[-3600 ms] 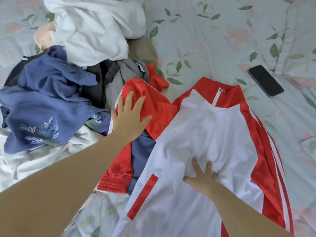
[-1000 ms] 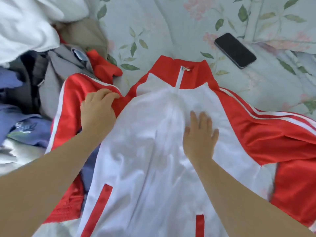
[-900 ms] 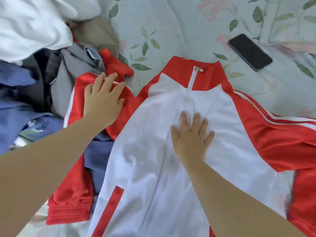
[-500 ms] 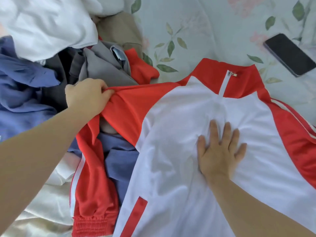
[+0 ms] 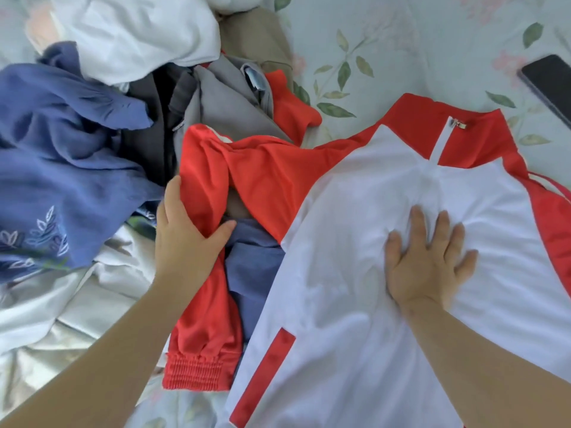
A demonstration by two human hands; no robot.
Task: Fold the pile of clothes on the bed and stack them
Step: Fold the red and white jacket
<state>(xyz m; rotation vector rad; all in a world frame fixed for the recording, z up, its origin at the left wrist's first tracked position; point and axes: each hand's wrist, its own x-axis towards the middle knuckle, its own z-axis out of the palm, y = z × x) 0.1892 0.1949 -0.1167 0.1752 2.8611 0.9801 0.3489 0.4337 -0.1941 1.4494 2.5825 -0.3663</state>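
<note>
Nothing readable in this one

Closest thing is a little tag [image 5: 254, 79] on the grey garment [image 5: 222, 106], but it's way too blurry to make out. The zip pull [image 5: 460, 125] on the red-and-white jacket [image 5: 355, 211] shows no legible mark, the phone [image 5: 553, 84] screen is dark, and the blue top [image 5: 61, 156] just has stitched leaves, not letters.
</note>
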